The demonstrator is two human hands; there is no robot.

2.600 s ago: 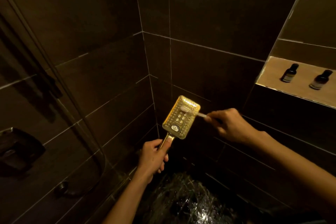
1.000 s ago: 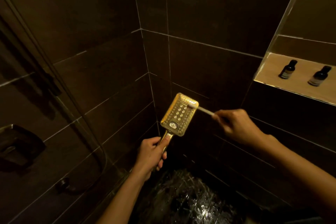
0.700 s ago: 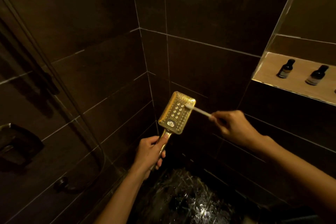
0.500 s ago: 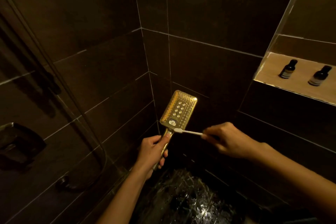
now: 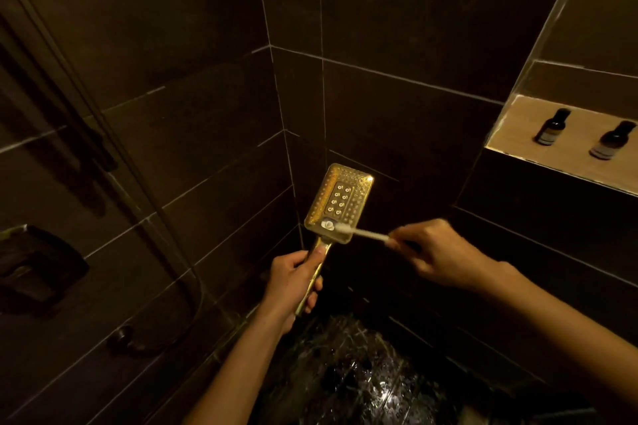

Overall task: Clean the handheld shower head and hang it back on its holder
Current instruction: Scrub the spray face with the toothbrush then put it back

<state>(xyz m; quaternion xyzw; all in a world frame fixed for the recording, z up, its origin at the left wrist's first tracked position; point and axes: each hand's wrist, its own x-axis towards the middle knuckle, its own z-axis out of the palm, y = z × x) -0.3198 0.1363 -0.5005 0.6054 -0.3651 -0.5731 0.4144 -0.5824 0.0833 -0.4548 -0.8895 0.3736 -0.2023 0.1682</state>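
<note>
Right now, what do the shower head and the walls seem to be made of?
The shower head: glossy and gold-toned, probably metal or plated plastic; it glints brightly. The walls: dark matte tile, probably ceramic or stone, by the pale grout lines.

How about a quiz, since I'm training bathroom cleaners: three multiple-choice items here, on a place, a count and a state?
1. Where on the shower head is the brush tip? A far end; B near end, by the handle; C back.
2. How many bottles show in the niche? A one; B two; C four.
3. What is the left hand doing? A gripping the handle; B hanging empty; C pressing the wall.
Answers: B, bristles sit by the handle end; B, two dark bottles show; A, fingers curl round the handle.
</note>
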